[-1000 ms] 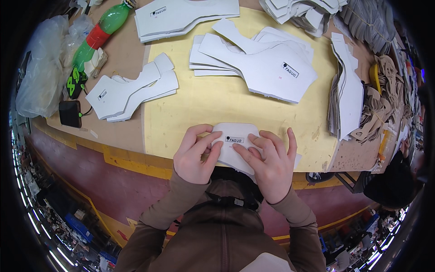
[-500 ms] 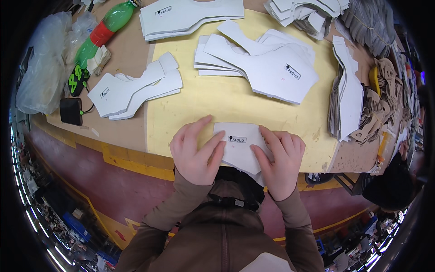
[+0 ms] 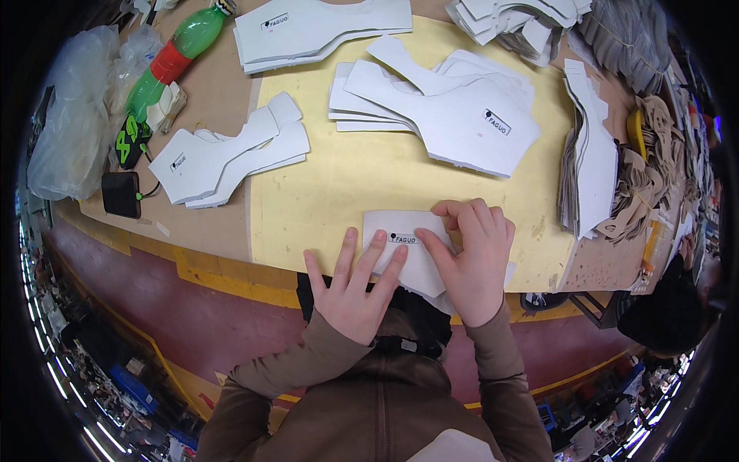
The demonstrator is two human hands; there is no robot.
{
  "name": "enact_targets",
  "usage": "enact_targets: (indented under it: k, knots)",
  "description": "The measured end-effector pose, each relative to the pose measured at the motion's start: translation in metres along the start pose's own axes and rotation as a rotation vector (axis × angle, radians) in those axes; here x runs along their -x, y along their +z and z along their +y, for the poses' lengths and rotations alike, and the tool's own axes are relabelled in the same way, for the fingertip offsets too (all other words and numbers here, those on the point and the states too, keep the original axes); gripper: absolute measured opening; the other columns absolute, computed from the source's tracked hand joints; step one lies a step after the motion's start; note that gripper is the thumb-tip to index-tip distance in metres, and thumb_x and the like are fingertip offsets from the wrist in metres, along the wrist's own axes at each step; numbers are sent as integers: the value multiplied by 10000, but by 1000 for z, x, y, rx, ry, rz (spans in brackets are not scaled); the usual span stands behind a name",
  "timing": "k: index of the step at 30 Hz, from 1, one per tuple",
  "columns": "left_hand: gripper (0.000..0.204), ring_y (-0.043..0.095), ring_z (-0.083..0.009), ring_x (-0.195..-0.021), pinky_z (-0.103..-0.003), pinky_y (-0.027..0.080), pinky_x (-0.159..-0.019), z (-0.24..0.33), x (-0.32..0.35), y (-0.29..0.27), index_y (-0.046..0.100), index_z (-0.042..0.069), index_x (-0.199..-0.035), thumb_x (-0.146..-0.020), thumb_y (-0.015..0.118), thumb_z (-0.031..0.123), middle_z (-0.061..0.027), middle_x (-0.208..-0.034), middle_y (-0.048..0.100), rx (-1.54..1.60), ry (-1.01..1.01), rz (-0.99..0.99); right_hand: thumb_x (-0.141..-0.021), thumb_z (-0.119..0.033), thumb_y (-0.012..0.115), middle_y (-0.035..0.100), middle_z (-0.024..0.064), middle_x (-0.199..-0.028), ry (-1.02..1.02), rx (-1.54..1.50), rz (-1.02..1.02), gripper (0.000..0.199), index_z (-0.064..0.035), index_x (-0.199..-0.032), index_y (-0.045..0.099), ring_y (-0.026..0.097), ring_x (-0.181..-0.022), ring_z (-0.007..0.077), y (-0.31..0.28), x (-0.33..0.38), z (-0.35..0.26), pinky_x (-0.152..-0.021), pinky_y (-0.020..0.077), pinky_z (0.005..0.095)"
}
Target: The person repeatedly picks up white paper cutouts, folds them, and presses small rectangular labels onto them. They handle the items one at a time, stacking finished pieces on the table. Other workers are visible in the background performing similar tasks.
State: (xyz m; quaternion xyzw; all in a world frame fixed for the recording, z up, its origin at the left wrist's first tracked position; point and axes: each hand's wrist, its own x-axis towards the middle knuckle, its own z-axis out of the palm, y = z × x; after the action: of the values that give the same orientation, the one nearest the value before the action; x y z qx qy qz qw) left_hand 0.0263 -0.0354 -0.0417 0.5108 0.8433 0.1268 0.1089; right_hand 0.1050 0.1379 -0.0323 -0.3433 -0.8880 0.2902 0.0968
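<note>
A white cut shoe-upper piece [image 3: 419,260] lies at the table's near edge, with part of it hanging past the edge. On it is a small rectangular label [image 3: 402,239] with dark print. My left hand [image 3: 356,294] is open, fingers spread; two fingertips press the piece at the label's left end and lower side. My right hand [image 3: 477,258] is over the right part of the piece. Its thumb tip touches the label's right end, while its bent index finger is apart from the thumb at the piece's top edge. Nothing shows between thumb and index finger.
Stacks of similar white pieces lie left [image 3: 231,158], ahead [image 3: 469,127] and far ahead [image 3: 323,35]. Another stack [image 3: 589,154] stands to the right, beside bundled brown pieces [image 3: 639,185]. At the left are a green bottle [image 3: 192,35], a plastic bag [image 3: 69,131] and a black device [image 3: 121,194].
My left hand has turned and spread its fingers, moving right onto the label. My right thumb has moved up and left to the label's end, with the index finger at the top edge.
</note>
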Motion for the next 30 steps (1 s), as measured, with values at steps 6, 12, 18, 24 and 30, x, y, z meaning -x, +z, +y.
enact_targets:
  k: [6, 12, 18, 24, 30]
  knots:
    - [600, 437, -390, -1438, -796, 135, -1113, 6, 3, 1, 588, 301, -1435, -866, 735, 186, -68, -1571, 457, 7, -39, -53, -775, -202, 821, 526, 14, -861, 4, -12, -45, 275, -130, -984, 657, 505, -841, 222, 0, -6, 1, -853, 339, 379]
    - [570, 440, -377, -1442, -805, 105, -1107, 12, 0, -1, 593, 286, -1430, -882, 699, 173, -92, -1585, 440, -115, -25, -34, -770, -233, 818, 528, 5, -940, -56, 14, 20, 267, -149, -963, 654, 490, -901, 229, 8, -10, -5, -844, 322, 395]
    - [573, 431, -379, -1450, -824, 85, -1087, 15, 2, -3, 560, 246, -1458, -904, 667, 145, -117, -1588, 430, -119, -16, -84, -746, -283, 834, 535, 0, -989, -62, 36, -23, 339, -165, -1007, 651, 499, -952, 237, 14, -11, -7, -871, 329, 402]
    - [631, 305, -421, -1508, -865, 180, -1021, 11, 2, -1, 464, 171, -1530, -909, 549, 102, -178, -1643, 309, -120, 28, -70, -717, -244, 865, 566, -5, -1031, -4, 49, -36, 399, -173, -1047, 653, 519, -994, 238, -8, -15, 13, -891, 345, 398]
    - [637, 410, -442, -1445, -777, 166, -1118, 15, 2, 1, 518, 219, -1491, -880, 666, 111, -192, -1608, 371, 16, -22, -89, -669, -201, 896, 552, -21, -1047, -54, 15, -81, 444, -190, -1049, 666, 498, -1002, 235, -12, -18, 20, -886, 332, 402]
